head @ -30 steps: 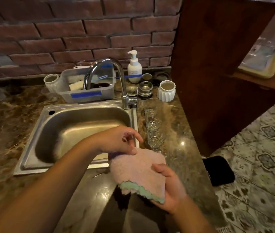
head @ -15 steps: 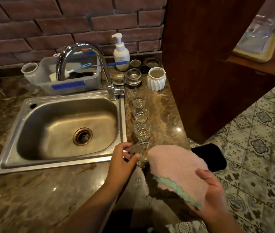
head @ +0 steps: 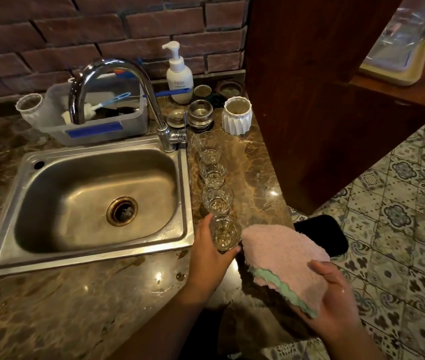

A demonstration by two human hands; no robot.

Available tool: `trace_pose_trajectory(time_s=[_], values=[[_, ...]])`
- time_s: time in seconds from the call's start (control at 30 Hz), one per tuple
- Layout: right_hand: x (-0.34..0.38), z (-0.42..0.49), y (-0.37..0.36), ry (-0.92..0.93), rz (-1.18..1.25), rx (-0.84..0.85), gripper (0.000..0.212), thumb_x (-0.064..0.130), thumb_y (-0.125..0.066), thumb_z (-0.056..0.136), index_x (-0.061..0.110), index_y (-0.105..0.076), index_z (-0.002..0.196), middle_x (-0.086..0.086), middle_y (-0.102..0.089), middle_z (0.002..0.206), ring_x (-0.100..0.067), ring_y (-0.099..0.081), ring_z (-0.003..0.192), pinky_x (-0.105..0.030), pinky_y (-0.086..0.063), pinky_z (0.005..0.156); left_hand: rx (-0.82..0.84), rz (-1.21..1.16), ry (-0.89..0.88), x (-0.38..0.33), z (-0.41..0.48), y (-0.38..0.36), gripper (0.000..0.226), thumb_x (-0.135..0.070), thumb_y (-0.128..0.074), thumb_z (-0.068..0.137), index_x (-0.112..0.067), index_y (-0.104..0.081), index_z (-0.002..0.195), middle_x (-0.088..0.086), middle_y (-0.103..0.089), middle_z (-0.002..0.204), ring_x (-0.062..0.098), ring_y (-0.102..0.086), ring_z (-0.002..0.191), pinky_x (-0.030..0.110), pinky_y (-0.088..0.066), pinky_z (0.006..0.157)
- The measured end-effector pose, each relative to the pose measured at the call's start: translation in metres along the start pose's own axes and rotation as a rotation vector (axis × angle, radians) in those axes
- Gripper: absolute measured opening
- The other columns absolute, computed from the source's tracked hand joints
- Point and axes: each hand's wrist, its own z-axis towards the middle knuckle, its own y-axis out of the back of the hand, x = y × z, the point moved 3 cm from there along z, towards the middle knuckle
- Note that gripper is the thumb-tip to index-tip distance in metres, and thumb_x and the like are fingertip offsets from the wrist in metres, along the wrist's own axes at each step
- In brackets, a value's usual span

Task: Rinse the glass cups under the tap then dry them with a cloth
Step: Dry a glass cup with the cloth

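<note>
Pink cloth [head: 286, 261] with green scalloped edge.

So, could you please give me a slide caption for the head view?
Left hand grips the nearest glass cup beside the sink; right hand holds the pink cloth.

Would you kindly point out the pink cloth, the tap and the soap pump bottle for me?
pink cloth [head: 286, 258]: head view, middle of its fuzzy pink top.
tap [head: 117, 64]: head view, top of the chrome arch.
soap pump bottle [head: 179, 80]: head view, front of the white body.
</note>
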Motion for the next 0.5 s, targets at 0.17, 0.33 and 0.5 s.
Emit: trace_pose_trajectory(time_s=[0.17, 0.33, 0.5], values=[[-0.002, 0.004, -0.011, -0.018, -0.12, -0.038, 0.117, 0.012, -0.093, 0.022, 0.007, -0.054, 0.132, -0.031, -0.069, 0.114, -0.049, -0.071, 0.096, -0.055, -0.06, 0.075, -0.033, -0.14, 0.096, -0.006, -0.006, 0.03, 0.088, -0.018, -0.093, 0.068, -0.03, -0.045, 0.142, -0.014, -0.06, 0.128, 0.004, -0.057, 0.12, 0.02, -0.047, 0.1], [-0.021, 0.017, -0.051, 0.088, -0.387, -0.061, 0.12, 0.032, -0.098, 0.011, -0.002, -0.058, 0.119, -0.029, -0.068, 0.102, -0.043, -0.069, 0.091, -0.046, -0.062, 0.075, -0.09, -0.391, 0.109, -0.029, -0.011, 0.101, 0.069, 0.0, -0.086, 0.072, -0.024, -0.057, 0.129, -0.002, -0.069, 0.116, 0.007, -0.073, 0.093, 0.014, -0.056, 0.068], [-0.075, 0.021, -0.136, 0.174, -0.702, 0.126, 0.052, 0.033, -0.068, 0.083, -0.009, -0.063, 0.113, -0.027, -0.066, 0.085, -0.034, -0.063, 0.091, -0.049, -0.044, 0.108, -0.171, -0.627, 0.086, -0.054, -0.009, 0.168, 0.075, -0.026, -0.092, 0.057, -0.027, -0.06, 0.125, 0.01, -0.069, 0.121, 0.024, -0.071, 0.106, 0.04, -0.058, 0.089]])
